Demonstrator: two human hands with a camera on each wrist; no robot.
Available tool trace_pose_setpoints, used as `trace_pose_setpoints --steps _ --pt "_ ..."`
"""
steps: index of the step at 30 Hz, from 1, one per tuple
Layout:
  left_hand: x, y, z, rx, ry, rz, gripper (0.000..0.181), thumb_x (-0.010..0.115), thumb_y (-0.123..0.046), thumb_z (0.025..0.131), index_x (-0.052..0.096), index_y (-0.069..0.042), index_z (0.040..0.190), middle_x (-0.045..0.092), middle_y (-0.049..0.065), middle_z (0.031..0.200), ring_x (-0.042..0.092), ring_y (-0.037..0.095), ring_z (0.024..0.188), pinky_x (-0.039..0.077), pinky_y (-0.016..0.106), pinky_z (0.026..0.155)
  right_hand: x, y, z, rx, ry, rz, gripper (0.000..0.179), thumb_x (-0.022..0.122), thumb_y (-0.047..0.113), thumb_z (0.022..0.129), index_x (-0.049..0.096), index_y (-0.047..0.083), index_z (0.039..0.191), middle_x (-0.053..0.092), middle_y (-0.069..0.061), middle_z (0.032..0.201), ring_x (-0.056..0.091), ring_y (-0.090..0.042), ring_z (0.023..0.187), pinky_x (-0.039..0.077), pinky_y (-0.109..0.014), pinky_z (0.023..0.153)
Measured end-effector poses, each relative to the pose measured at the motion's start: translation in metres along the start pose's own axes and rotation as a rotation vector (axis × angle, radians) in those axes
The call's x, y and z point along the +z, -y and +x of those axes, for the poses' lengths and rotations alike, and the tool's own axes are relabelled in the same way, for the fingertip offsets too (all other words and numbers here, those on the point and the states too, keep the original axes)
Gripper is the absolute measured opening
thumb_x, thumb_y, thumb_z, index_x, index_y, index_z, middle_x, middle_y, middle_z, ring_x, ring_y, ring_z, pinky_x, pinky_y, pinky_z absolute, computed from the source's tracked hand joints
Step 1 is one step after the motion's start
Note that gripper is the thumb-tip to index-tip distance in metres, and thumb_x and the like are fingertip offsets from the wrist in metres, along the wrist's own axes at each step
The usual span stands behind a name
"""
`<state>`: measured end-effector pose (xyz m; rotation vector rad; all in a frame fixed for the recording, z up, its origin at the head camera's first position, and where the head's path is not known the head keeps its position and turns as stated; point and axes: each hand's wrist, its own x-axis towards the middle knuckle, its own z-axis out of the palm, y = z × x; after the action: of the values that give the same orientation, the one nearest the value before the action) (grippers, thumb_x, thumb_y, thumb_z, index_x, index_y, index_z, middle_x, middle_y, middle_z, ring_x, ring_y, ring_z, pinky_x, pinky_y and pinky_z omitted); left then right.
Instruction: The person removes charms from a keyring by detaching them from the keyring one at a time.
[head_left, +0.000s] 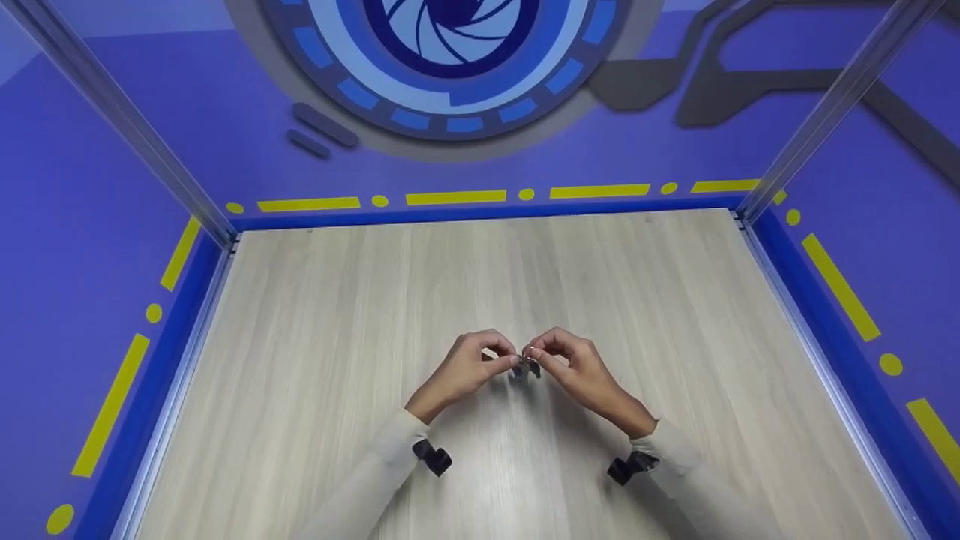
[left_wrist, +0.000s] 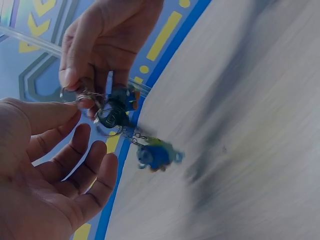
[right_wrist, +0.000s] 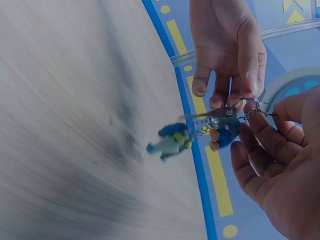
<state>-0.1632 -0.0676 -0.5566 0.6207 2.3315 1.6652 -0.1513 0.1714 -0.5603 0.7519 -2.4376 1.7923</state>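
Close together over the middle of the table, both hands work on a keychain bunch (head_left: pixel 527 366). My left hand (head_left: pixel 469 364) pinches a metal ring (right_wrist: pixel 245 99) of it between thumb and index finger. On the other side, my right hand (head_left: pixel 581 371) pinches a thin ring joined by short links. A small blue figure charm (left_wrist: pixel 154 156) with a pale green-yellow part dangles lowest on a chain. Higher up hangs a second dark-blue charm (right_wrist: pixel 228 133) with orange bits, beside a dark round piece (left_wrist: pixel 111 115). The hanging parts are blurred, and fingers partly hide the rings.
The wood-grain table (head_left: pixel 337 300) lies under both hands. Blue panels (head_left: pixel 480 169) with yellow markings and metal corner posts (head_left: pixel 825 105) close in the back and sides. A black wrist camera (head_left: pixel 433 457) sits on each sleeved forearm.
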Motion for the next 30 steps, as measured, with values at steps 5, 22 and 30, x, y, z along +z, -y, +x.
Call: trace_pose_setpoints --steps 5,22,30 --pt "0.009 0.001 -0.002 -0.005 -0.011 0.018 0.007 0.079 -0.018 0.104 0.082 -0.011 0.103 0.076 -0.003 0.104 0.069 0.012 0.100 0.062 0.039 0.089 0.002 0.000 -0.002 -0.004 -0.017 -0.032 0.006 0.072 0.006 0.107 0.073 0.010 0.102 0.079 -0.002 0.107 0.075 -0.020 0.100 0.058 -0.030 0.096" --pt "0.023 0.005 -0.003 0.069 -0.174 0.059 0.007 0.083 -0.007 0.098 0.078 -0.011 0.096 0.075 -0.004 0.096 0.069 0.009 0.090 0.060 0.032 0.077 0.005 0.001 -0.003 -0.061 -0.029 -0.081 0.005 0.072 0.000 0.105 0.076 0.005 0.105 0.080 -0.004 0.102 0.075 -0.018 0.094 0.060 -0.031 0.091" --pt "0.024 0.003 -0.004 0.096 -0.193 0.070 0.004 0.083 -0.009 0.099 0.080 -0.011 0.097 0.076 -0.002 0.098 0.068 0.008 0.090 0.059 0.028 0.077 0.000 0.000 -0.002 -0.124 0.019 -0.118 0.005 0.070 0.003 0.106 0.075 0.006 0.105 0.079 -0.006 0.100 0.076 -0.026 0.092 0.058 -0.029 0.087"
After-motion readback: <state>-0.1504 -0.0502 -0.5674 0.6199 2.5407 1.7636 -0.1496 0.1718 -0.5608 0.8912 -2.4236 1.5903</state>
